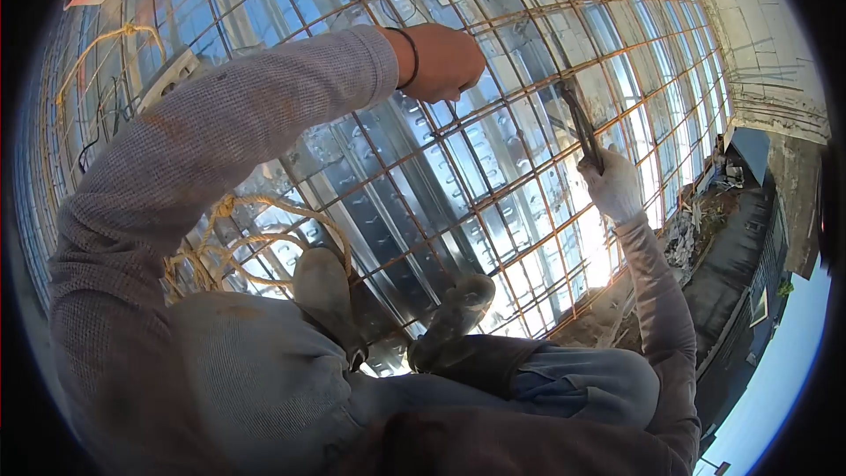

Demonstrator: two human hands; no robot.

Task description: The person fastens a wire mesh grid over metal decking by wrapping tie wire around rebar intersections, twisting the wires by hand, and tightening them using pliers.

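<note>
My left hand (443, 63), bare with a dark band at the wrist, is closed in a fist just above the grid of rusty rebar (507, 99). Whatever its fingers pinch, if anything, is hidden beneath them. My right hand (612, 185) wears a pale glove. It grips the handles of a pair of dark metal pliers (582, 123), whose head points away from me over the bars. Below the grid lies shiny ribbed metal decking (388, 220).
My boots (454, 308) rest at the near part of the grid. A yellowish rope (264, 203) lies coiled by my left leg, and more is farther left. A concrete wall (758, 44) borders the grid at right, with rubble (687, 242) and a drop beyond the deck's edge.
</note>
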